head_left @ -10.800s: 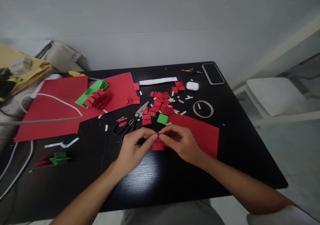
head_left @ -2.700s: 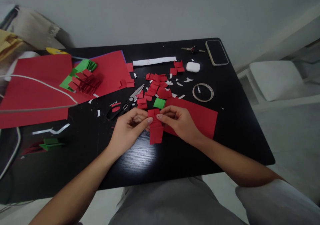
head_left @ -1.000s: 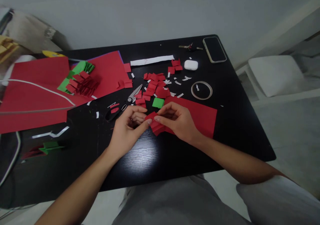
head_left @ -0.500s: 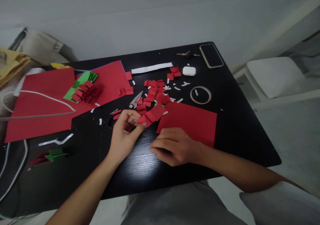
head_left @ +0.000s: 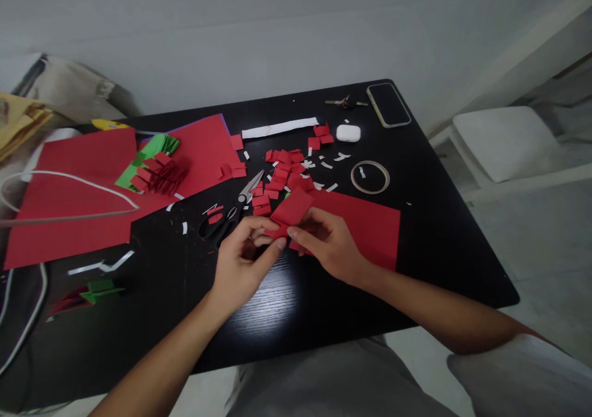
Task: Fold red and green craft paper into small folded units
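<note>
In the head view, both hands meet just below the centre of the frame, above the black table (head_left: 430, 263). The left hand (head_left: 245, 261) and the right hand (head_left: 329, 244) each pinch the near edge of a folded red paper piece (head_left: 292, 209) between thumb and fingertips. The piece is lifted off the table and tilts away toward the upper part of the frame.

Just behind it lies a heap of small red pieces (head_left: 283, 169), with scissors (head_left: 230, 212) to its left and a loose red sheet (head_left: 367, 226) under the right hand. At centre left, an assembled fan of red and green folds (head_left: 156, 169) rests on large red sheets (head_left: 78, 210).

Judging by the heap and the fan, much cutting and folding seems done. The scattered pieces look unjoined, and the sheets look mostly uncut.

A tape ring (head_left: 370, 177), an earbud case (head_left: 348, 132) and a phone (head_left: 388, 104) sit at the upper right.
</note>
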Action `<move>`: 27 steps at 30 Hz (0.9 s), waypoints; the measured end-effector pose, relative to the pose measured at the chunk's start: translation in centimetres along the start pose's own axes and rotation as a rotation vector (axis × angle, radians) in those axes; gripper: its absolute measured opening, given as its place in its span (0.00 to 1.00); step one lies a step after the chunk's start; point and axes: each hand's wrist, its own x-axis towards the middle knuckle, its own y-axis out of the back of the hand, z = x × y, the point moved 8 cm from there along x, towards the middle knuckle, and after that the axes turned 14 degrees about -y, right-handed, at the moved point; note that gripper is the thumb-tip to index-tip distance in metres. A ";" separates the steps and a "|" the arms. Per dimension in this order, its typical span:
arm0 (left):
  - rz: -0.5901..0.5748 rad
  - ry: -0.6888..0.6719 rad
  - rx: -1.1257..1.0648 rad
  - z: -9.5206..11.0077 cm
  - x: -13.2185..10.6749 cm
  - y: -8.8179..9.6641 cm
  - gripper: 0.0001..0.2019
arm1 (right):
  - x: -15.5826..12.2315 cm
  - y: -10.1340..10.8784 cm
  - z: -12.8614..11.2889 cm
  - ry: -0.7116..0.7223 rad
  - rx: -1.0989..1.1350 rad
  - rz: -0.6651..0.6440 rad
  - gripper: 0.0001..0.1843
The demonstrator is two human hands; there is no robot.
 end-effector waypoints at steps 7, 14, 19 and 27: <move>0.018 -0.081 0.179 0.3 -0.1 0.8 0.09 | 0.0 1.2 -0.8 0.118 -0.086 0.091 0.09; 0.068 -0.116 0.190 0.6 0.2 1.1 0.15 | -0.1 0.4 -0.5 0.087 -0.109 0.002 0.10; 0.140 -0.097 0.114 0.6 0.0 1.2 0.16 | 0.1 0.2 0.0 0.016 0.061 -0.046 0.14; 0.148 -0.120 0.073 0.9 0.2 1.2 0.12 | 0.1 0.9 -0.1 0.043 0.070 0.020 0.20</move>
